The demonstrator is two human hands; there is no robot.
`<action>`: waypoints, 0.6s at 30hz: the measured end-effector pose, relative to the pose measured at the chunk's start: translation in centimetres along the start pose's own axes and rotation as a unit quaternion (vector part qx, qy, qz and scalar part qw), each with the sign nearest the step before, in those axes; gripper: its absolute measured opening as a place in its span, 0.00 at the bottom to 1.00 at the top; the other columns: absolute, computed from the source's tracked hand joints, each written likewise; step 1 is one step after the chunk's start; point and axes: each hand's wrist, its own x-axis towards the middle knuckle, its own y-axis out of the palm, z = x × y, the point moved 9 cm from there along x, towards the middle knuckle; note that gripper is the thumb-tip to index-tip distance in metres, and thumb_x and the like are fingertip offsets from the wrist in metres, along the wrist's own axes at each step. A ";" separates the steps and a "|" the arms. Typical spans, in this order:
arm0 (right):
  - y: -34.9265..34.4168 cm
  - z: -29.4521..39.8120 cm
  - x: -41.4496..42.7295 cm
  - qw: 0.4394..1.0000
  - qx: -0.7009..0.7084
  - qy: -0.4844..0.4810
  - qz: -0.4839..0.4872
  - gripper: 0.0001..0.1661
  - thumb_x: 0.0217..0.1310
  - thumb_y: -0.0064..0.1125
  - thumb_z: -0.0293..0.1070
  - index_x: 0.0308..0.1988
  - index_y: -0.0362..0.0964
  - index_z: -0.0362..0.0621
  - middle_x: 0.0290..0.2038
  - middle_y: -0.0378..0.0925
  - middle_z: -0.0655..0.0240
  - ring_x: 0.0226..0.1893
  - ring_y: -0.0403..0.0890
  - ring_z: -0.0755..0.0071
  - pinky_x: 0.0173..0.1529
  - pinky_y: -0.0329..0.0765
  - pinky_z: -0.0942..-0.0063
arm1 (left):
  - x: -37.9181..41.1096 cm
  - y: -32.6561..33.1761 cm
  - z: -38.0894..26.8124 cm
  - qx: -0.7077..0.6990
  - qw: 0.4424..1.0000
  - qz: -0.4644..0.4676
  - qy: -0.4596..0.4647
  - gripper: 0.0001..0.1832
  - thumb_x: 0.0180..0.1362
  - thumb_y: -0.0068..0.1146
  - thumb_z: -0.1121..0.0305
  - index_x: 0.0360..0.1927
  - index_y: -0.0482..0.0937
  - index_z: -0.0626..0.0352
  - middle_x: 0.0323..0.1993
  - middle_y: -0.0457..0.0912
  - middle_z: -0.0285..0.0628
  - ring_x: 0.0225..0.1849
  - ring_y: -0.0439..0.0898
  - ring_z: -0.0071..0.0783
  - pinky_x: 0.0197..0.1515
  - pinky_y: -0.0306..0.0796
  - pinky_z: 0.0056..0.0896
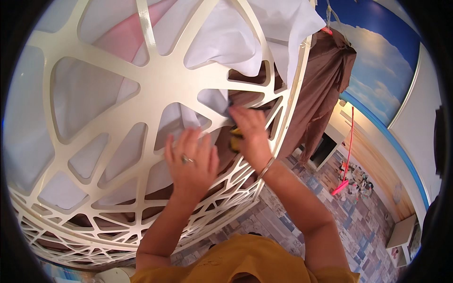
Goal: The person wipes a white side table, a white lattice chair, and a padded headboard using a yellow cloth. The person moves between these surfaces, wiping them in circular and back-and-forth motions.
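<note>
In the middle of the head view, my left hand (193, 161) lies with fingers spread over the white openwork lattice panel (166, 79). It wears a ring and holds nothing that I can see. Just to its right, my right hand (251, 138) grips a black-and-yellow hand tool (235, 139). Blur and my fingers hide most of that tool, so its exact kind is unclear. Behind the panel's openings hangs white fabric (223, 42), with a pink strip (122, 39) at the upper left. Brown cloth (224, 145) shows through openings near both hands.
Beyond the panel's right edge, a large brown cloth (315, 85) hangs in folds. A pink broom (341, 187) stands by a heap of scraps (357, 180) on the patchwork-patterned floor (283, 212). A small white cabinet (401, 237) is at lower right, below a sky mural (378, 67).
</note>
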 end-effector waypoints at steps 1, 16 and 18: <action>0.5 0.9 -0.3 0.999 0.034 0.026 -0.017 0.44 0.31 0.59 0.10 0.58 0.71 0.34 0.58 0.73 0.54 0.52 0.72 0.43 0.60 0.74 0.58 | 0.2 0.4 1.4 0.015 0.999 0.037 -0.027 0.21 0.57 0.63 0.67 0.54 0.76 0.60 0.54 0.78 0.45 0.58 0.75 0.46 0.66 0.63 0.55; 1.1 -5.3 -6.7 0.989 0.049 0.140 0.006 0.39 0.41 0.56 0.10 0.59 0.69 0.36 0.57 0.71 0.53 0.54 0.73 0.42 0.59 0.75 0.57 | -1.3 2.5 2.8 0.121 0.992 0.005 -0.047 0.21 0.59 0.64 0.64 0.55 0.78 0.57 0.49 0.80 0.42 0.50 0.78 0.44 0.57 0.65 0.49; 1.6 -7.9 -9.1 0.985 -0.001 0.169 0.041 0.40 0.41 0.55 0.10 0.60 0.68 0.37 0.57 0.72 0.54 0.54 0.73 0.41 0.58 0.75 0.56 | -1.2 2.1 2.9 0.125 0.991 0.004 -0.035 0.21 0.60 0.63 0.64 0.56 0.78 0.56 0.49 0.81 0.40 0.50 0.78 0.42 0.57 0.66 0.48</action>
